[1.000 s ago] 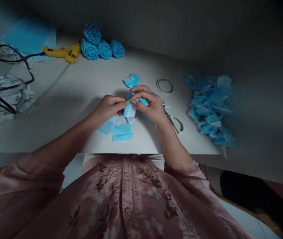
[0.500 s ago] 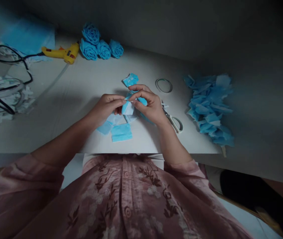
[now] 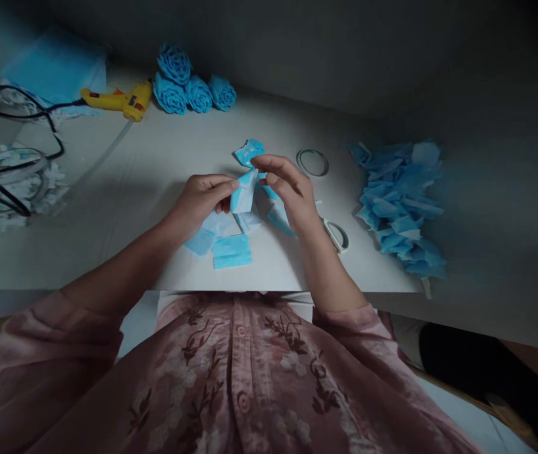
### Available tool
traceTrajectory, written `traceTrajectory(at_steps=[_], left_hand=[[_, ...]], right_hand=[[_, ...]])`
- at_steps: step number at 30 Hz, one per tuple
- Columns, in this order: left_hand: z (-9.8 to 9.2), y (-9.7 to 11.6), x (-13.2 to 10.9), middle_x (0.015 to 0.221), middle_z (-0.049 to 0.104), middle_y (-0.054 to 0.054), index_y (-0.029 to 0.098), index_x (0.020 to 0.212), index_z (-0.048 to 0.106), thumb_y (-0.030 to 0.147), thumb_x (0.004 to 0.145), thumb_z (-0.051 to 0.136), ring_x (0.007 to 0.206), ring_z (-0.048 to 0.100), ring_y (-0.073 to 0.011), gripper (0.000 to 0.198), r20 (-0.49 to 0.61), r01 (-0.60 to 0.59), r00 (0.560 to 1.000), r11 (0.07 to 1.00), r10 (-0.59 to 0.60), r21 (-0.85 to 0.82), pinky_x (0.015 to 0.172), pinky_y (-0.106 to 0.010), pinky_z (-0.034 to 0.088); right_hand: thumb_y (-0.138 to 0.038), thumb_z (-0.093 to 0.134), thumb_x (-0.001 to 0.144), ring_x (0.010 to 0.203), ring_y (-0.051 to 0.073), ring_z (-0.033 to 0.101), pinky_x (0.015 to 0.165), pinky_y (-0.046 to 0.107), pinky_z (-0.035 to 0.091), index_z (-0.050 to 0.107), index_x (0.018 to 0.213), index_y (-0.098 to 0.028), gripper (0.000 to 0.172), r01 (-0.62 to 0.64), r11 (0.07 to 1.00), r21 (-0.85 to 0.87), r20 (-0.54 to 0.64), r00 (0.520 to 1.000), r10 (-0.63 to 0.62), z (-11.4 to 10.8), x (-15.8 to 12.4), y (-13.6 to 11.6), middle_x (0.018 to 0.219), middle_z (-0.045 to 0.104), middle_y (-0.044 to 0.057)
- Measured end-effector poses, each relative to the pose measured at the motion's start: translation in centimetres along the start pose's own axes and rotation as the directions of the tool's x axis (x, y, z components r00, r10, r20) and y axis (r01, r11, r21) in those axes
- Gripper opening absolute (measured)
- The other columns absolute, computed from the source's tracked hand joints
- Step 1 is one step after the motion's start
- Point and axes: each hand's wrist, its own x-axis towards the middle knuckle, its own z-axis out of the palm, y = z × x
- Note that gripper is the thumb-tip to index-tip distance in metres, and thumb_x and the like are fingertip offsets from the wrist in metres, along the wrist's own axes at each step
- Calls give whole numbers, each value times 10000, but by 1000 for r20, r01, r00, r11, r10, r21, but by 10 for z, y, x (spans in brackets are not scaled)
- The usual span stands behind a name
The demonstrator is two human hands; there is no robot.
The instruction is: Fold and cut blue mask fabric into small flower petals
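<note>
My left grip (image 3: 202, 198) pinches a blue-and-white piece (image 3: 242, 194); my right grip (image 3: 293, 189) curls half open beside it, at three o'clock.

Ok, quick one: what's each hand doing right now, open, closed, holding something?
Left hand: closed, pinching a blue-and-white piece.
Right hand: partly open beside that piece; whether it touches it cannot be told.

Pale table (image 3: 108, 214), rosettes (image 3: 197, 94), glue gun (image 3: 136, 103), scissors (image 3: 343, 243)

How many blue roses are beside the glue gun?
4: one rear rose; in the nearer row, a left rose, a middle rose and a right rose. More may hide behind.
</note>
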Motion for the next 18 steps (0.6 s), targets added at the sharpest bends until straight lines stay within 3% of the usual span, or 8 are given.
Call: traceTrajectory(at_steps=[4, 9, 12, 18], left_hand=[[1, 5, 0, 565, 585, 2, 198, 683, 668, 445, 831, 708, 542, 488, -122, 291, -17, -18, 1000, 999, 18, 27, 541, -269, 390], [3, 3, -1, 563, 578, 10, 201, 690, 671, 429, 858, 708, 545, 501, -123, 285, -35, -59, 997, 996, 61, 71, 541, -260, 403], [4, 1, -2, 570, 580, 19, 204, 703, 685, 421, 869, 713, 549, 511, -124, 275, -40, -75, 996, 991, 80, 114, 553, -255, 410], [5, 1, -1, 580, 595, 22, 202, 722, 675, 406, 920, 700, 551, 531, -124, 286, -23, -108, 994, 986, 111, 127, 582, -260, 433]], right_hand=[[-749, 722, 879, 1042, 212, 697, 924, 372, 602, 716, 1127, -255, 553, -166, 980, 111, 11, 986, 166, 8, 0, 5, 1048, 732, 35], [-730, 832, 781, 731, 128, 560, 695, 275, 510, 604, 816, -230, 551, -227, 955, 193, 50, 974, 222, 18, 1, 3, 748, 558, -39], [-713, 890, 714, 675, 119, 502, 648, 271, 447, 534, 738, -237, 595, -227, 960, 165, 54, 974, 221, 19, 2, 4, 680, 503, -60], [-692, 844, 782, 669, 126, 464, 661, 293, 426, 497, 723, -247, 568, -215, 966, 142, 55, 976, 209, 14, 3, 12, 692, 489, -48]])
